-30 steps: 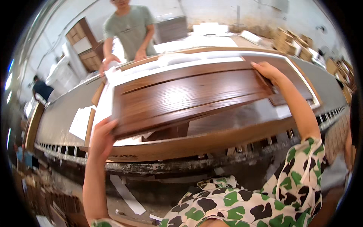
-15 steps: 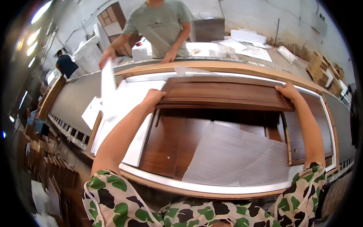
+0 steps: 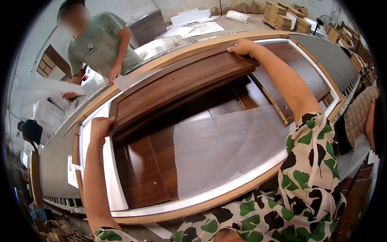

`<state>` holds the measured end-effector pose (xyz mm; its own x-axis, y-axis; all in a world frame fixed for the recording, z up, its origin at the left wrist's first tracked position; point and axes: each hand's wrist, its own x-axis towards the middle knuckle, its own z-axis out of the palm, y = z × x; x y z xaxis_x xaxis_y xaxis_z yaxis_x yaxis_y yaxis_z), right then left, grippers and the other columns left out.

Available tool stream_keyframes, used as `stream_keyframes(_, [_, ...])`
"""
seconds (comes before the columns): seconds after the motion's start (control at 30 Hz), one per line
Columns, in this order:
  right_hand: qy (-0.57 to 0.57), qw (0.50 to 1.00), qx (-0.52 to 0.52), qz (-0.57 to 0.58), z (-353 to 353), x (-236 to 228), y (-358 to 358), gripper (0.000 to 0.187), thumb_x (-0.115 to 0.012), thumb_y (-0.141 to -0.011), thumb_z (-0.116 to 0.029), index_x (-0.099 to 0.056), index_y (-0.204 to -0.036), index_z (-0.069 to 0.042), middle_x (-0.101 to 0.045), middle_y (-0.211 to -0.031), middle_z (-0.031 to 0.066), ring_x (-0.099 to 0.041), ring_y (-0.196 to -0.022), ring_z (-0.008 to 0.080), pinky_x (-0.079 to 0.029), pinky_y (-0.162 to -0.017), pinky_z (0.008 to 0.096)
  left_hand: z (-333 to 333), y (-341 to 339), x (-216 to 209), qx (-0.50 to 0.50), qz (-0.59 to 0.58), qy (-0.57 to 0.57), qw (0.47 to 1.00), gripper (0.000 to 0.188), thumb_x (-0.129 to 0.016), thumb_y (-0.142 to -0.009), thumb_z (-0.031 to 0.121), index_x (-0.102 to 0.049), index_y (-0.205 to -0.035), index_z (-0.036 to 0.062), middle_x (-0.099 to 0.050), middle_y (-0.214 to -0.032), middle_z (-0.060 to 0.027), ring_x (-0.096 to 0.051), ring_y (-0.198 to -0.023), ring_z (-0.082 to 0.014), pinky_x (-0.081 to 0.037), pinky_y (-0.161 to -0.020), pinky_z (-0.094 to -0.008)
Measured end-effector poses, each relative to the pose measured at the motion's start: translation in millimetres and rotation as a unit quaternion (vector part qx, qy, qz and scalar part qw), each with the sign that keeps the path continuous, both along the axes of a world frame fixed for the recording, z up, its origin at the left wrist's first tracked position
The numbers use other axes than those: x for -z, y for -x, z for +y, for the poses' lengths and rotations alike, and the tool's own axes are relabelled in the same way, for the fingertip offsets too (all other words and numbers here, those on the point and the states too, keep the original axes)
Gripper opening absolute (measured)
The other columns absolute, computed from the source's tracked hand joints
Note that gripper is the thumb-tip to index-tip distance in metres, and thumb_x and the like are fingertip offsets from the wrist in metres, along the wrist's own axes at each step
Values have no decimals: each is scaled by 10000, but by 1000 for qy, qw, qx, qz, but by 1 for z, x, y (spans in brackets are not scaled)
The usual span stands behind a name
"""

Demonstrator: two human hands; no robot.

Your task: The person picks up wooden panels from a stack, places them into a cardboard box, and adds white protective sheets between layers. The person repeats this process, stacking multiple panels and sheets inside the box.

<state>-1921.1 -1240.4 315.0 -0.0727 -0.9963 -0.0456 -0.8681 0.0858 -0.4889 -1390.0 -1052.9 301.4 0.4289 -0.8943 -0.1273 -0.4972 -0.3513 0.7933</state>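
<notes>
A long dark brown wooden panel [image 3: 181,82] with a raised frame spans between my hands, tilted, at the far side of a shallow carton [image 3: 193,215]. My left hand [image 3: 100,127] is closed on its left end. At the far right corner my right hand [image 3: 243,47] grips the panel's edge. Under and in front of it lie flat brown boards [image 3: 141,169], partly covered by a translucent foam sheet [image 3: 229,149]. White foam strips [image 3: 217,187] line the carton walls. On the right, a narrow wooden rail [image 3: 271,99] lies beside another brown board [image 3: 296,66].
Across the carton a person [image 3: 98,48] stands with a blurred white sheet [image 3: 48,88] in one hand. The carton rests on a grey roller conveyor [image 3: 56,173]. Stacked cardboard [image 3: 278,16] stands far right; another person [image 3: 358,121] is at the near right.
My view has turned to the right, so the scene appears tilted. Both hands still hold the panel. The person opposite has swung the white sheet away from the carton.
</notes>
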Motion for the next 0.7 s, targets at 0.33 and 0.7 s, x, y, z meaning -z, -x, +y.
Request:
stream_keyframes(0.33, [25,999,-14,-38,127,-40,37,523,-709,-770,-357,-584,-1005,93,-618,-877,172,-585,-763,224,-472,-680,339,90,18,-37,60,-29,-47,997,333,-698,-775,144,-622,-1053,-23,-636,-726,-53,-577,-584,-84,-423,-471,-206])
stream_keyframes(0.7, [0,974,-187,124,230,7,47,435,-659,-792,-325,-584,-1002,47,-623,-913,216,-604,-835,349,-483,-738,369,218,49,-13,92,-24,-181,979,267,-701,-760,102,-606,-924,-86,-640,-666,-113,-613,-559,-147,-492,-479,-248])
